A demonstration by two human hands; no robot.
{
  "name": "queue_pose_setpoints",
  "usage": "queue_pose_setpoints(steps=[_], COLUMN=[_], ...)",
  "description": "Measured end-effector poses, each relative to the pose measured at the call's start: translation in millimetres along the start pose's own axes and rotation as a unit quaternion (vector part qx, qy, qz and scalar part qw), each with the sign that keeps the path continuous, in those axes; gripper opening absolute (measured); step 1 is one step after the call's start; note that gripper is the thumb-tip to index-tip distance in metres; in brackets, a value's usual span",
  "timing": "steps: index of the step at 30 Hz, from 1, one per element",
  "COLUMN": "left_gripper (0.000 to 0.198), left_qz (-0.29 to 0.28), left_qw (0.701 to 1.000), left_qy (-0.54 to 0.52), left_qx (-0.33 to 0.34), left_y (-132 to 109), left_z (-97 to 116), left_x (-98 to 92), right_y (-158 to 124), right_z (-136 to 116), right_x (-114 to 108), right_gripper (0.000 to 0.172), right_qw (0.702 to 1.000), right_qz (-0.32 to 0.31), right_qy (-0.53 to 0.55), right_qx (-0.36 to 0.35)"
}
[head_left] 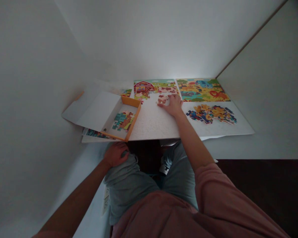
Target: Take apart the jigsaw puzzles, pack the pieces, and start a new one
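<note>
My right hand point(173, 105) reaches over the white table, thumb and fingers around a brown-and-white cow-patterned puzzle piece point(162, 99). The piece lies just below the partly assembled farm puzzle point(155, 86), which shows a red barn; the fingers partly cover it. Left of my hand, a pig-patterned part point(142, 96) joins the lower edge of the farm puzzle. My left hand point(116, 154) rests on my knee below the table edge, holding nothing, its fingers laid over the trouser cloth.
An open orange-edged box point(134, 124) with several puzzle pieces point(123, 120) stands at the left, its white lid point(94, 109) folded back. At the right lie an animal puzzle point(201, 90) and loose puzzle pieces point(213, 114). Walls border the table point(154, 127) behind and beside.
</note>
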State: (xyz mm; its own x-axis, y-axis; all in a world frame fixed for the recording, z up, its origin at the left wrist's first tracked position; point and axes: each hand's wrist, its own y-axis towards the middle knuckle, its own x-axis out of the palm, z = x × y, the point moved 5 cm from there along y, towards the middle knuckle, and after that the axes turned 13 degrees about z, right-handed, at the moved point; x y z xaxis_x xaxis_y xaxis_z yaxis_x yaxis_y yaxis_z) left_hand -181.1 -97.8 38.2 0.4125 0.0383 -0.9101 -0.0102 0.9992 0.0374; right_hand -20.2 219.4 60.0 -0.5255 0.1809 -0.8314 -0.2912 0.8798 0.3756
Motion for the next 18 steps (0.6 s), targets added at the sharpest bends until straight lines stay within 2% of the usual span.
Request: queue_pose_setpoints(steps=[10,14,18], left_gripper=[0.022,0.022,0.021], left_qz=[-0.005,-0.011,-0.011], left_qw=[0.999,1.000,1.000], left_qy=[0.024,0.014,0.012], left_qx=[0.022,0.010,0.006], left_y=[-0.7,0.2,0.6], left_z=[-2.2,-1.8,-0.7], left_x=[4.9,3.5,4.1], right_y=[2.9,0.7,-3.7], right_z=[4.8,1.0,-3.6], right_x=[1.1,-2.2,-5.2], right_gripper=[0.074,0.083,0.083], right_qw=[0.999,0.997,0.991], right_qz=[-0.033,-0.039,-0.064], right_qy=[0.013,0.070,0.111], right_qx=[0.015,0.014,0.028])
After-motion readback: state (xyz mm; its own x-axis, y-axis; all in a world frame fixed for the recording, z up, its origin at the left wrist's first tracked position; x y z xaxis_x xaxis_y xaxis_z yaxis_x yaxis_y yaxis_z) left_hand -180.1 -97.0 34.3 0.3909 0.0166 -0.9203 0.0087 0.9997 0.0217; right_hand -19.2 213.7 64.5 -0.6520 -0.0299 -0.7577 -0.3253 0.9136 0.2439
